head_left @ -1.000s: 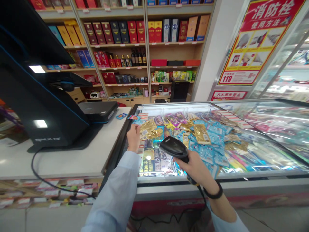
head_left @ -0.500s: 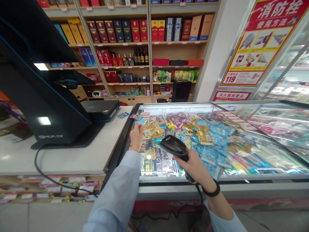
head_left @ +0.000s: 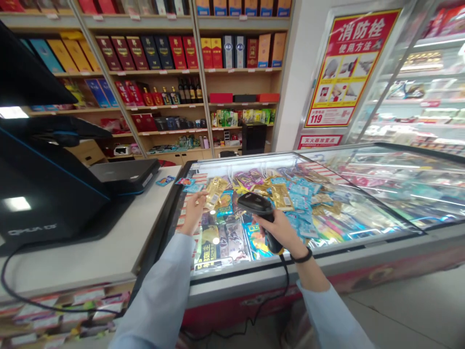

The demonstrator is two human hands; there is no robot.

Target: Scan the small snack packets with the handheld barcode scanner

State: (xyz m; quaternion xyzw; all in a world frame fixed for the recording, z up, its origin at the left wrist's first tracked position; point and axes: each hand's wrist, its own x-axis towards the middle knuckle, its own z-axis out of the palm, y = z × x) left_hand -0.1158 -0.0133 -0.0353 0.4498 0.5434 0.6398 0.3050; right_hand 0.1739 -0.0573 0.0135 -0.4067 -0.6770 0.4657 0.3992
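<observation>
Two hands working: right hand (head_left: 278, 231) is clamping barcode scanner (head_left: 254, 204) by the handle; left hand (head_left: 192, 212) is pinching light, floppy gold foil sachet (head_left: 215, 192) at its 7 o'clock corner.

Pale blue sleeves (head_left: 160, 286), black barcode scanner (head_left: 254, 204), gold foil sachet (head_left: 217, 191), light blue sachets (head_left: 300, 203), red-and-yellow poster (head_left: 350, 68) with white panels.

Left sleeve (head_left: 156, 291) pale blue, loose cloth, cuff at the wrist. Right sleeve (head_left: 327, 317) same pale blue, ending well short of the wrist. Thin black band (head_left: 301, 255) around right wrist. Left hand (head_left: 192, 211) and right hand (head_left: 279, 232) bare.
</observation>
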